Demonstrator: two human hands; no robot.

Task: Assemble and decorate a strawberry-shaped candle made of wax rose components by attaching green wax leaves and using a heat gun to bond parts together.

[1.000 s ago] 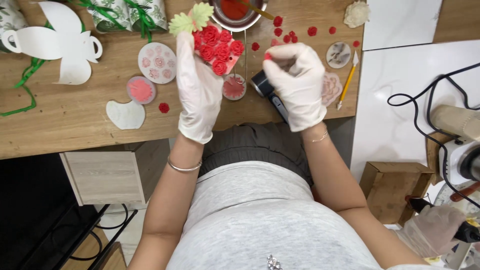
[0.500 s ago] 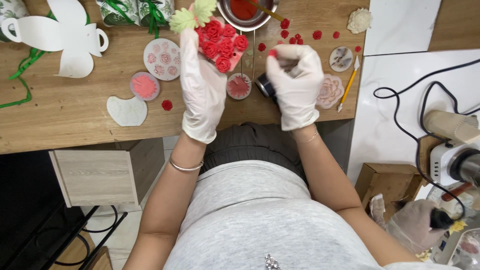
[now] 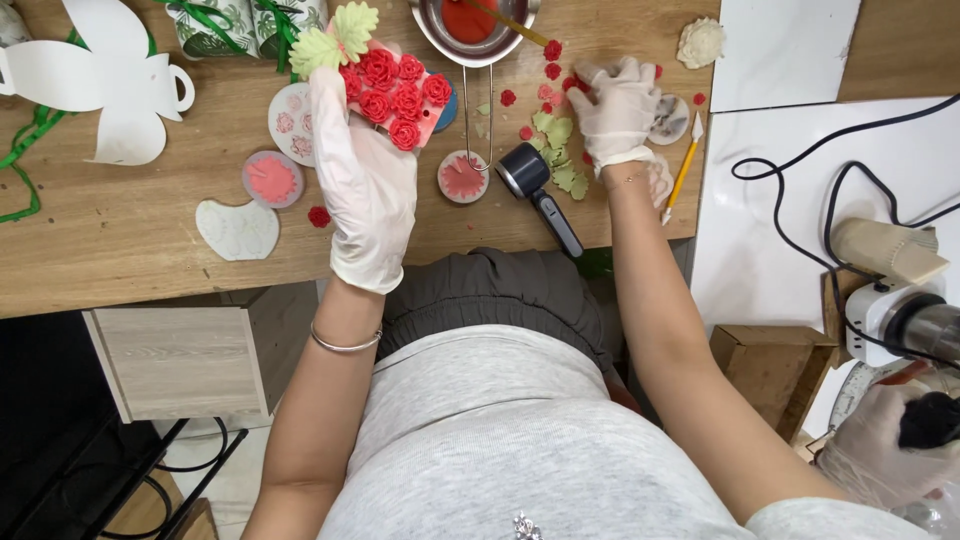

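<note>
At the far edge of the wooden table (image 3: pixel 120 230), two small gift boxes (image 3: pixel 250 20) with a leaf print and green ribbon are sitting beside a white cut-out shape (image 3: pixel 95 80); a blank white sheet (image 3: pixel 785 45) is lying at the far right.

My left hand (image 3: pixel 365 190), gloved, is closing around the pink block of red roses (image 3: pixel 400 90), lifting it off the table with pale green leaves (image 3: pixel 335 38) at its tip. Half a second ago it was holding this same block, at much the same height.

My right hand (image 3: pixel 620 110), also gloved, has left the black-handled tool (image 3: pixel 540 195), which is now lying on the table just beside my wrist. That hand is reaching down with curled fingers among the loose green leaf pieces (image 3: pixel 560 150) and red petals (image 3: pixel 552 50); I cannot tell whether it is gripping any.
</note>
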